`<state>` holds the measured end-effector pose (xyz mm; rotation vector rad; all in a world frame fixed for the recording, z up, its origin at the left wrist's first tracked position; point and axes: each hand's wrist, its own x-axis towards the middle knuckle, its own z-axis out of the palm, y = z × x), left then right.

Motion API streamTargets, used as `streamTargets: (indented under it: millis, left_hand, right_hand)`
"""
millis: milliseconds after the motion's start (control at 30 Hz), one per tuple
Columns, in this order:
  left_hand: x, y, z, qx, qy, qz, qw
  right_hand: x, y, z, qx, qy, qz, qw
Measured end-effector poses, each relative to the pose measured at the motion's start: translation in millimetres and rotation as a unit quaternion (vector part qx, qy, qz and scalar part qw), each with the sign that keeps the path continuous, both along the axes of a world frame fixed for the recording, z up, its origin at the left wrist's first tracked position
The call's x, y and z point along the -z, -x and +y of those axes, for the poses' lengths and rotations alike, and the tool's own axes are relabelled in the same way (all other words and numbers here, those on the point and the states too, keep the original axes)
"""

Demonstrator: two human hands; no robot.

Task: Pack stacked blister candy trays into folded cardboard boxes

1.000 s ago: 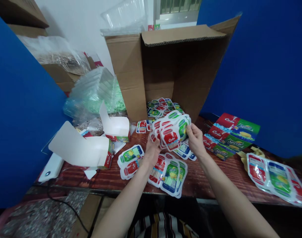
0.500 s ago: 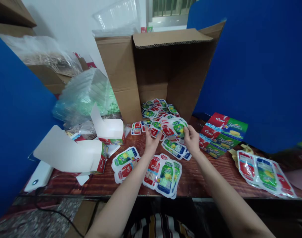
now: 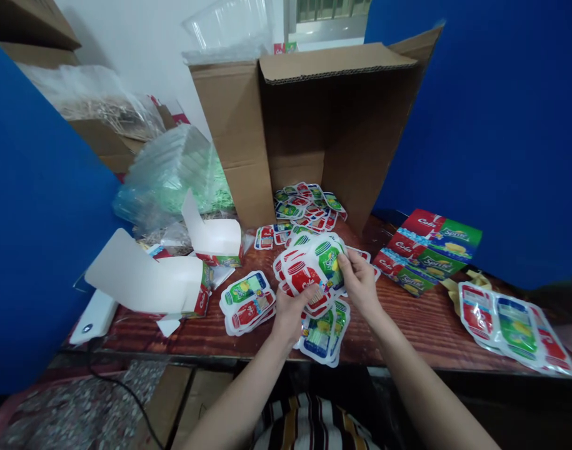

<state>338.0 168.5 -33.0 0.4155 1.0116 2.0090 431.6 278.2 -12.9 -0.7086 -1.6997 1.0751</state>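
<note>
A fanned bunch of Cola and Sprite packets [image 3: 303, 275] is held between my two hands above the table. My left hand [image 3: 291, 312] grips its lower left side, thumb on the front of a red Cola packet. My right hand [image 3: 359, 281] pinches its right edge by a green Sprite packet. Beneath and just in front lies a small stack of packets [image 3: 324, 334], partly covered by the bunch and my left hand. Another stack of packets [image 3: 247, 301] rests on the table to the left. A heap of packets [image 3: 307, 203] spills from the cardboard box [image 3: 292, 140] behind.
Two open printed cartons [image 3: 173, 284] with white flaps stand at left, beside a white device [image 3: 95, 317] with a cable. Closed Cola-Sprite boxes [image 3: 429, 250] are stacked at right, with more packets [image 3: 515, 325] near the right edge. Blue partitions [image 3: 492, 125] flank the table.
Both hands have come nearer to me and closer together, bringing the packets with them. My left hand has closed on the bunch, which now looks thicker. The view has shifted slightly.
</note>
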Motion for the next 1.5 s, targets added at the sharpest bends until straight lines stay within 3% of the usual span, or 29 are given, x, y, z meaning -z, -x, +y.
streamTargets:
  millis: [133, 400, 667, 900, 1033, 1133, 1233, 1333, 1500]
  left_hand:
    - [2.1, -2, -7, -0.008, -0.01, 0.009, 1.0]
    - [2.2, 14, -13, -0.033, -0.001, 0.055, 0.998]
    - [-0.4, 20, -18, -0.037, 0.028, 0.113, 0.993]
    - [0.1, 22, -22, -0.062, 0.039, 0.145, 0.987]
    - [-0.5, 22, -21, -0.063, 0.026, 0.133, 0.989]
    - [-1.0, 20, -17, -0.071, 0.015, 0.096, 0.993]
    - [2.5, 19, -9, -0.083, 0.013, 0.028, 0.996]
    - [10.8, 21, 1, -0.093, 0.059, -0.065, 0.992]
    - [21.6, 29, 16, -0.061, 0.136, -0.166, 0.975]
  right_hand:
    - [4.4, 5, -11, -0.022, -0.027, 0.009, 0.999]
    - [4.7, 7, -27, 0.08, -0.247, -0.061, 0.964]
    - [7.2, 11, -42, 0.113, -0.3, -0.069, 0.945]
    - [3.2, 11, -50, 0.106, -0.236, 0.017, 0.966]
    - [6.5, 10, -51, 0.077, -0.249, 0.018, 0.965]
    - [7.0, 12, -47, 0.067, -0.221, 0.003, 0.973]
    - [10.5, 13, -35, 0.033, -0.143, -0.01, 0.989]
    - [23.0, 12, -22, 0.015, -0.031, 0.002, 0.999]
    - [43.6, 2, -12, 0.002, 0.175, 0.055, 0.983]
